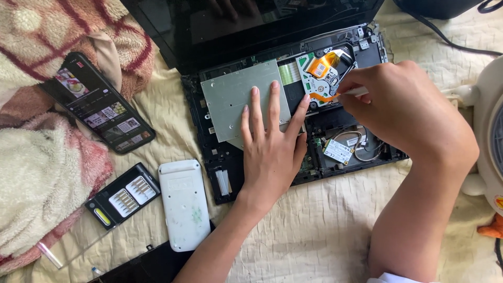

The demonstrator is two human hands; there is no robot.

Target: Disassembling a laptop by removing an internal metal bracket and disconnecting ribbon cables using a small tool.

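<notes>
The opened laptop (293, 105) lies on a cream quilted bedspread (325, 230), its bottom cover off and its dark screen folded away at the top of the view. The left hand (272, 141) lies flat with its fingers spread, pressing on the grey metal drive plate (241, 99) and gripping nothing. The right hand (398, 99) is pinched closed on a thin white tool (356, 91), whose tip sits at the orange flex cable (325, 65) on the green board beside the plate.

The step in hand seems to be freeing that cable. To do it well, the person should probably keep the plate steady under the left palm and lever gently at the connector, never tugging the ribbon itself, which looks thin enough to tear.

The tool's long axis runs nearly level across the view, with its tip pointing left toward the cable. The plate's long side runs roughly left to right, tilted slightly. A phone (99, 105), a screwdriver bit case (123, 196) and a white case (183, 204) lie to the left.
</notes>
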